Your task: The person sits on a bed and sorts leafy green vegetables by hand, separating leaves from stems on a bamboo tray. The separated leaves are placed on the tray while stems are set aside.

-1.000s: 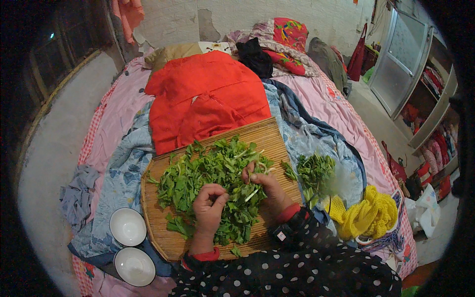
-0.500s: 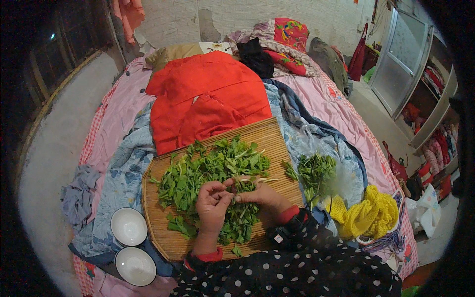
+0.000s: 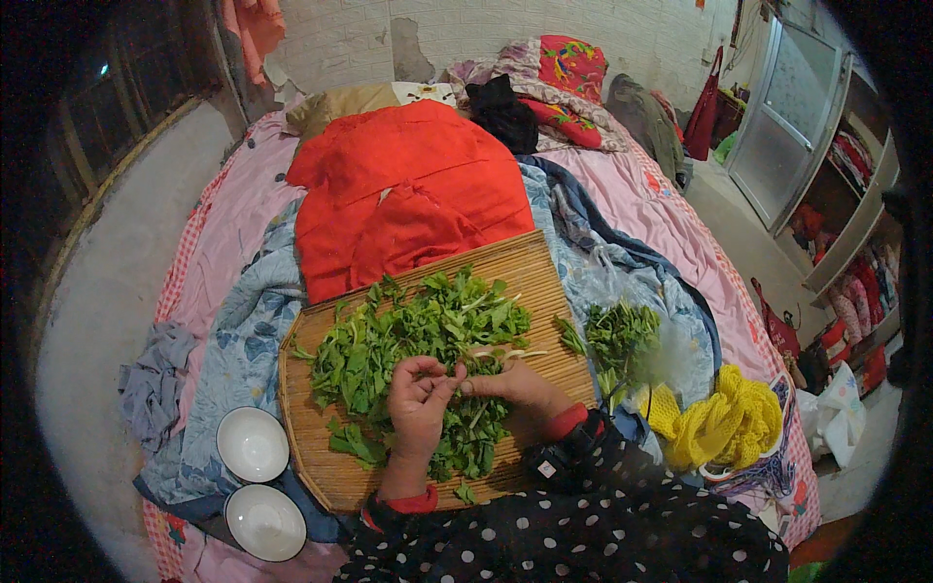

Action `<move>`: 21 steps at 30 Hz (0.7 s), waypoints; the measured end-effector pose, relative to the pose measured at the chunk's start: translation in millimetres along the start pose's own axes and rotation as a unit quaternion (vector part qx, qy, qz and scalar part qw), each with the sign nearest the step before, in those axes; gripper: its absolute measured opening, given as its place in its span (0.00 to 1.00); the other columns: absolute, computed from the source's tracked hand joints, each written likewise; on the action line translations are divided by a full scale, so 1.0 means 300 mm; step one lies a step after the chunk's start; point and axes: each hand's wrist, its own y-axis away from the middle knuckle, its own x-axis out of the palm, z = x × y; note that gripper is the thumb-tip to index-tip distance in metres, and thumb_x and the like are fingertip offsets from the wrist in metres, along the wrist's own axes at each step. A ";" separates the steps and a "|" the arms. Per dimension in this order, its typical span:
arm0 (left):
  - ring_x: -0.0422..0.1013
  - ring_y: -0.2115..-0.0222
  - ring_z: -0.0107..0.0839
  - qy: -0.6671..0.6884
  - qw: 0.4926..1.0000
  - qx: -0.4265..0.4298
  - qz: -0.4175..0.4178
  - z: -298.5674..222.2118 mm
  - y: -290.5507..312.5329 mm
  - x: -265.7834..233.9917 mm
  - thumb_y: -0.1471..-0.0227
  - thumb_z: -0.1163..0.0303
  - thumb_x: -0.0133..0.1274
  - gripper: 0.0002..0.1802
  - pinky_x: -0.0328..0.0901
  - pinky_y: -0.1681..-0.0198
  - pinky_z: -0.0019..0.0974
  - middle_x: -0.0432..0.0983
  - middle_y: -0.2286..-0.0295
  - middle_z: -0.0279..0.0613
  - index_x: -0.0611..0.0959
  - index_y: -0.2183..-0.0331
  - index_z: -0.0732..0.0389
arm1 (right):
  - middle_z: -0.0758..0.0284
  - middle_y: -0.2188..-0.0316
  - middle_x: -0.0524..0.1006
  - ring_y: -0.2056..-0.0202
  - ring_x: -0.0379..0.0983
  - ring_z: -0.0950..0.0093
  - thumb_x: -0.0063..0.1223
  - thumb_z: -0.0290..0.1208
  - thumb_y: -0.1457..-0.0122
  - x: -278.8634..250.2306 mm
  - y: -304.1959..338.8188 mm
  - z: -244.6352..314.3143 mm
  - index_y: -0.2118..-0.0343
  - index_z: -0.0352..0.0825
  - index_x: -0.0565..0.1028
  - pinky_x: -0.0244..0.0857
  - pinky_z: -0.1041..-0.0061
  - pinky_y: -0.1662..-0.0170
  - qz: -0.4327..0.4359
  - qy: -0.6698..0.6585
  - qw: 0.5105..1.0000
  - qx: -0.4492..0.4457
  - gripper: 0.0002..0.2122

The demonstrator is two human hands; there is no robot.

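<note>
A heap of leafy greens point(image 3: 398, 330) with pale stems covers much of a slatted bamboo tray point(image 3: 544, 282) lying on the bed. Over the heap's near side, my left hand point(image 3: 420, 403) is pinched, thumb against forefinger, on something too small to make out. Its fingertips meet those of my right hand point(image 3: 501, 382). My right hand is closed round a few stalks of greens, their whitish stem ends point(image 3: 510, 355) showing above the fingers. Another bunch of greens point(image 3: 622, 335) lies at the tray's right edge, partly in a clear plastic bag point(image 3: 671, 350).
Two white bowls point(image 3: 253, 444) sit left of the tray. To the right lies a yellow mesh bag point(image 3: 739, 423). A red cloth point(image 3: 408, 185) spreads beyond the tray, over a blue floral quilt point(image 3: 238, 330). Grey crumpled cloth point(image 3: 157, 384) lies at the bed's left edge.
My left thumb and fingers have shifted slightly as they pinch beside the right hand. The tray, bowls and heap stay where they were.
</note>
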 end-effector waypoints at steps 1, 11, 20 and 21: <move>0.68 0.70 0.23 0.002 1.000 0.001 0.002 0.001 0.000 -0.002 0.55 0.84 0.51 0.17 0.65 0.65 0.25 0.66 0.69 0.37 0.66 0.62 0.64 | 0.69 0.64 0.72 0.62 0.66 0.80 0.65 0.35 0.58 0.003 -0.001 0.007 0.58 0.33 0.69 0.61 0.81 0.58 -0.006 0.012 1.000 0.019 0.24; 0.64 0.71 0.21 -0.119 0.990 0.047 0.066 0.011 -0.001 -0.016 0.57 0.85 0.50 0.09 0.61 0.66 0.25 0.67 0.70 0.33 0.73 0.70 0.65 | 0.72 0.68 0.73 0.67 0.68 0.81 0.59 0.32 0.55 0.034 0.041 0.084 0.64 0.36 0.71 0.62 0.80 0.61 -0.017 -0.173 0.985 0.015 0.15; 0.64 0.72 0.20 -0.109 0.991 0.055 0.060 0.020 -0.002 -0.018 0.57 0.86 0.49 0.08 0.61 0.68 0.23 0.67 0.71 0.33 0.73 0.71 0.65 | 0.73 0.68 0.73 0.66 0.67 0.81 0.60 0.34 0.55 0.012 0.002 0.048 0.66 0.35 0.73 0.61 0.80 0.60 0.027 -0.065 0.997 -0.032 0.14; 0.64 0.72 0.20 -0.106 0.991 0.049 0.059 0.020 -0.002 -0.017 0.57 0.86 0.49 0.08 0.61 0.68 0.23 0.67 0.71 0.33 0.73 0.71 0.65 | 0.74 0.68 0.73 0.66 0.67 0.81 0.60 0.34 0.55 0.010 0.002 0.044 0.66 0.35 0.74 0.61 0.80 0.60 0.020 -0.066 0.997 -0.028 0.13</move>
